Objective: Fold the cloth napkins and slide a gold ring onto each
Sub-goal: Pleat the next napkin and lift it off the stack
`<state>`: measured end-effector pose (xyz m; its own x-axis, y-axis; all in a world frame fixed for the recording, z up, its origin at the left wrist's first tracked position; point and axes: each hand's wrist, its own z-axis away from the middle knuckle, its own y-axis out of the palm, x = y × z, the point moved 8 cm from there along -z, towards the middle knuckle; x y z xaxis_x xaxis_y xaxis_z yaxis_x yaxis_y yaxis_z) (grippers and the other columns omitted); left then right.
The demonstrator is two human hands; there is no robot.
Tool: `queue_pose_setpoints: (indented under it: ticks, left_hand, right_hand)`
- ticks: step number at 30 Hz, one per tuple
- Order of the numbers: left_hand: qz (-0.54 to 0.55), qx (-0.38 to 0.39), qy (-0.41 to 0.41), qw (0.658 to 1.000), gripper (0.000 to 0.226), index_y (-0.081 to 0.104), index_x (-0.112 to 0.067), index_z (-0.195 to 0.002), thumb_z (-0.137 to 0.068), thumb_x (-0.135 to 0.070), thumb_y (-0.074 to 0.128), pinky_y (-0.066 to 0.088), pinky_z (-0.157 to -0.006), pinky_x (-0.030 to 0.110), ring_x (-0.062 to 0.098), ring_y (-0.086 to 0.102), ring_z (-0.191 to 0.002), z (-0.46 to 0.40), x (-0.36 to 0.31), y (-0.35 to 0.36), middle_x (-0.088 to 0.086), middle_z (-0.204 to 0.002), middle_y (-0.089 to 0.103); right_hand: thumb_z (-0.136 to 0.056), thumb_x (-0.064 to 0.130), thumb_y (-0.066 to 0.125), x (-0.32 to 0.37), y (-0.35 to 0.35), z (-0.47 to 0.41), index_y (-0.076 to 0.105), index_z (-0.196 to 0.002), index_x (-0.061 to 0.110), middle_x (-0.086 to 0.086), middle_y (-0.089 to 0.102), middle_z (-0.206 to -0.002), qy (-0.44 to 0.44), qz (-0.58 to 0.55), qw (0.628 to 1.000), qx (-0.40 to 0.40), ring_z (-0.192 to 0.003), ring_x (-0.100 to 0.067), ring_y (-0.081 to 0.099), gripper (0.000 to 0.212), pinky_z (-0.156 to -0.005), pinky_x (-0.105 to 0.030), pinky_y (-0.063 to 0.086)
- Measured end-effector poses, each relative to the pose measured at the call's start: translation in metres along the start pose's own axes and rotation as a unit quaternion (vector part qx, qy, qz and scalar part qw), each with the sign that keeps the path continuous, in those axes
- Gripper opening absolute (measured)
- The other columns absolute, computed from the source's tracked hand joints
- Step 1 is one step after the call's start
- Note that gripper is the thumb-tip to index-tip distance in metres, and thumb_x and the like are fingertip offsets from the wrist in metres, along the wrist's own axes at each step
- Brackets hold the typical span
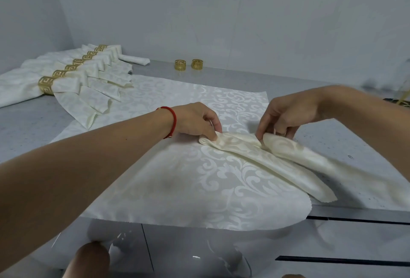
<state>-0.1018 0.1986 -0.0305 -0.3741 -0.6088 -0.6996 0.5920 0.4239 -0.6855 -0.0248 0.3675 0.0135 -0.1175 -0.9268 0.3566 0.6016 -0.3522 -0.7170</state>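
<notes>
- Napkin [255,158] in work lies on the near middle of the grey table [346,144], gathered into long soft pleats on top of another napkin [177,180] spread flat beneath it.
- Its long axis runs from the gathered end between the two hands down toward the near right, where the loose tail ends by the table edge.
- Left hand [195,120] pinches the gathered end from the left, fingers curled onto the cloth.
- Right hand [286,115] grips the upper fold just right of that, thumb and fingers closed on the fabric; the two hands are near each other, with the pleats between them.
- Two loose gold rings [188,64] stand at the far side of the table, well apart from the hands and straight beyond them; I judge the right hand slightly nearer.
- Any ring would have to go on over the gathered end the hands now hold, so that end must stay tight.
- Finished napkins [73,75], each with a gold ring, lie in an overlapping row at far left, with a small folded cloth [135,59] behind.
- A pale plain wall [199,11] backs the table.
</notes>
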Motion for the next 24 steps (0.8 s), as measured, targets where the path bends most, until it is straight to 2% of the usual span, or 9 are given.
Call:
queue_pose_setpoints:
  ticks: [3,6,8,12,15,17,19,22,24]
  left_hand:
    - [0.000,-0.002,0.001,1.000,0.014,0.075,-0.029,-0.090,-0.082,-0.018,0.076,0.041,-0.070,0.020,0.007,0.053,-0.073,0.001,0.000,0.000,-0.013,-0.075,0.055]
    - [0.001,-0.002,0.003,1.000,0.013,0.075,-0.028,-0.091,-0.082,-0.018,0.076,0.041,-0.070,0.021,0.007,0.054,-0.073,0.001,0.001,0.000,-0.013,-0.074,0.055]
    - [0.001,-0.001,0.003,1.000,0.013,0.075,-0.028,-0.091,-0.082,-0.018,0.076,0.041,-0.069,0.020,0.007,0.054,-0.072,0.000,0.001,0.000,-0.013,-0.074,0.055]
    - [-0.002,0.002,0.002,1.000,0.013,0.074,-0.027,-0.092,-0.083,-0.018,0.077,0.042,-0.070,0.021,0.008,0.055,-0.074,-0.001,0.001,0.000,-0.010,-0.077,0.057]
    - [-0.005,0.002,-0.002,1.000,0.014,0.074,-0.028,-0.092,-0.082,-0.019,0.077,0.045,-0.075,0.023,0.010,0.058,-0.078,-0.002,0.001,0.000,-0.009,-0.081,0.061]
    - [-0.001,0.005,-0.007,1.000,0.015,0.074,-0.028,-0.091,-0.081,-0.018,0.077,0.046,-0.077,0.024,0.011,0.059,-0.078,-0.003,0.002,0.000,-0.010,-0.075,0.063]
    - [0.005,0.009,-0.012,1.000,0.015,0.075,-0.028,-0.090,-0.080,-0.017,0.076,0.047,-0.076,0.024,0.011,0.060,-0.075,-0.004,0.003,0.000,-0.013,-0.068,0.063]
    - [0.006,0.014,-0.013,1.000,0.014,0.075,-0.028,-0.092,-0.084,-0.016,0.073,0.047,-0.075,0.023,0.008,0.060,-0.070,-0.004,0.004,0.000,-0.016,-0.064,0.062]
    - [0.006,0.013,-0.013,1.000,0.013,0.076,-0.029,-0.092,-0.085,-0.018,0.073,0.046,-0.072,0.021,0.006,0.059,-0.069,-0.004,0.004,0.000,-0.017,-0.063,0.061]
  right_hand:
    - [-0.092,-0.004,0.068,-0.007,-0.004,-0.001,0.078,-0.115,0.015,-0.008,0.077,-0.111,-0.028,0.011,0.999,0.024,-0.103,-0.028,0.074,0.032,-0.092,-0.033,0.059]
    - [-0.092,0.007,0.072,-0.009,-0.014,-0.008,0.082,-0.098,0.025,-0.011,0.076,-0.098,-0.054,0.012,0.997,-0.058,-0.086,-0.025,0.071,0.022,-0.083,-0.030,0.058]
    - [-0.089,0.019,0.078,-0.004,-0.009,-0.010,0.081,-0.091,0.022,-0.010,0.073,-0.093,-0.070,-0.003,0.995,-0.075,-0.082,-0.019,0.066,0.005,-0.082,-0.030,0.056]
    - [-0.082,0.041,0.083,0.012,-0.005,-0.010,0.077,-0.087,0.027,0.010,0.067,-0.108,-0.099,0.019,0.986,-0.136,-0.104,-0.010,0.064,0.016,-0.102,-0.032,0.048]
    - [-0.082,0.035,0.085,0.023,0.003,-0.011,0.077,-0.086,0.023,0.015,0.068,-0.110,-0.146,-0.021,0.977,-0.157,-0.102,-0.009,0.065,0.015,-0.105,-0.038,0.048]
    - [-0.083,0.032,0.084,0.026,0.009,-0.010,0.078,-0.087,0.020,0.009,0.073,-0.106,-0.169,-0.061,0.971,-0.156,-0.097,-0.022,0.069,0.014,-0.103,-0.045,0.051]
    - [-0.086,0.031,0.082,0.025,0.009,-0.009,0.078,-0.090,0.018,0.004,0.076,-0.101,-0.184,-0.083,0.967,-0.158,-0.094,-0.030,0.069,0.014,-0.099,-0.044,0.052]
    - [-0.090,0.031,0.078,0.023,0.009,-0.012,0.077,-0.085,0.024,0.000,0.074,-0.091,-0.198,-0.072,0.963,-0.168,-0.085,-0.011,0.067,0.009,-0.091,-0.031,0.050]
    - [-0.092,0.032,0.077,0.020,0.010,-0.016,0.075,-0.085,0.026,-0.002,0.072,-0.083,-0.194,-0.043,0.965,-0.172,-0.082,-0.006,0.064,0.010,-0.092,-0.027,0.046]
